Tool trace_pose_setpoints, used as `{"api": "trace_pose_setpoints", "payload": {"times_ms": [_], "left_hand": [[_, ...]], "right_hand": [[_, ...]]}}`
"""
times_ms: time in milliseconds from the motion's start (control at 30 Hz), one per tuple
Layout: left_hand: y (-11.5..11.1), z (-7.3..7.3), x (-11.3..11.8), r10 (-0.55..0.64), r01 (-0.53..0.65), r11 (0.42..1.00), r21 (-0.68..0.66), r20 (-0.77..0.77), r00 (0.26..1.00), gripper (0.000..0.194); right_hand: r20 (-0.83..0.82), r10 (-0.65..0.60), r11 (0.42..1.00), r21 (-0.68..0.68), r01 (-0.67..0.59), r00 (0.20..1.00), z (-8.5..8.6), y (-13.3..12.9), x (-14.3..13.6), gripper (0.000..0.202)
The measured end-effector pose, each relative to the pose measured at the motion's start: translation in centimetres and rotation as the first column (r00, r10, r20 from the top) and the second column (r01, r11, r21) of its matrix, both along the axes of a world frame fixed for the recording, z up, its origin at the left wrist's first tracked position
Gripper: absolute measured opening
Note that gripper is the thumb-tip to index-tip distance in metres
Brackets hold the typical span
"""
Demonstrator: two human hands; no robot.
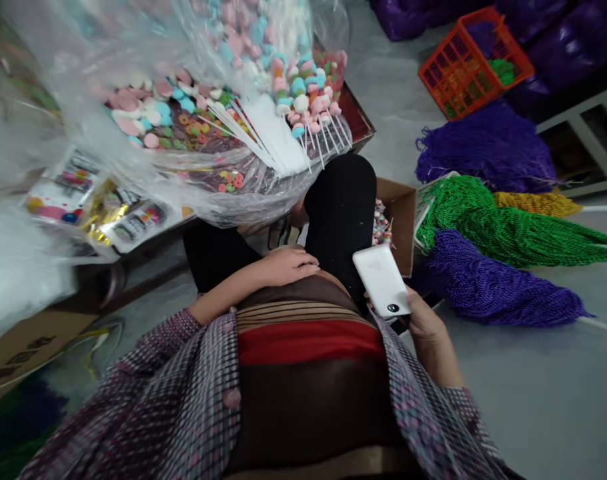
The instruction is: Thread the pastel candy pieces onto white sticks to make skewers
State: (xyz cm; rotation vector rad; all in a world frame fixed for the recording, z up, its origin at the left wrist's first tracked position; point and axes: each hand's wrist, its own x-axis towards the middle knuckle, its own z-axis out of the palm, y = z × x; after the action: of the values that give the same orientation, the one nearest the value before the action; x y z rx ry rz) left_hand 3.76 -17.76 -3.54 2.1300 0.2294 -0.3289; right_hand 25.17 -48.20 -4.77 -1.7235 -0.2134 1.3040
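Observation:
My left hand (pixel 287 265) lies flat across my lap, its fingers stretched out and nothing in it. Beside my thigh, my right hand (pixel 424 316) is wrapped round the lower edge of a white smartphone (pixel 381 279), whose back with a round dark lens faces up. Part of the right hand's fingers is hidden beneath the phone. In front of my knees, a plastic-covered table carries loose marshmallows (pixel 133 110), gummy rings (pixel 198 130), a bundle of white sticks (pixel 246 133) and skewered candy (pixel 311 100).
Printed packets (pixel 138 220) lie at the table's left corner. A cardboard box (pixel 401 217) with wrapped pieces stands right of my knee. Purple (pixel 498 280) and green (pixel 528 223) stringy bundles spread over the floor at right, below an orange basket (pixel 463 67). Another carton (pixel 38 343) is at left.

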Motion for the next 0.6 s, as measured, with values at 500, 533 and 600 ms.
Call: {"api": "trace_pose_setpoints", "payload": {"times_ms": [500, 533, 600], "left_hand": [[-1.5, 0.0, 1.9, -0.173, 0.173, 0.983, -0.057, 0.008, 0.985, 0.032], [-1.6, 0.1, 1.8, -0.166, 0.169, 0.984, -0.056, 0.052, 0.985, 0.029], [-1.8, 0.3, 1.7, -0.144, 0.151, 0.987, -0.051, 0.130, 0.981, 0.024]], "right_hand": [[0.173, 0.018, 0.997, -0.078, -0.005, 0.985, -0.2, -2.5, -1.6, 0.062], [0.176, 0.003, 0.997, -0.077, 0.011, 0.984, 0.0, -2.5, -1.8, 0.062], [0.163, -0.030, 0.997, -0.063, 0.041, 0.986, 0.5, -2.6, -2.1, 0.063]]}}
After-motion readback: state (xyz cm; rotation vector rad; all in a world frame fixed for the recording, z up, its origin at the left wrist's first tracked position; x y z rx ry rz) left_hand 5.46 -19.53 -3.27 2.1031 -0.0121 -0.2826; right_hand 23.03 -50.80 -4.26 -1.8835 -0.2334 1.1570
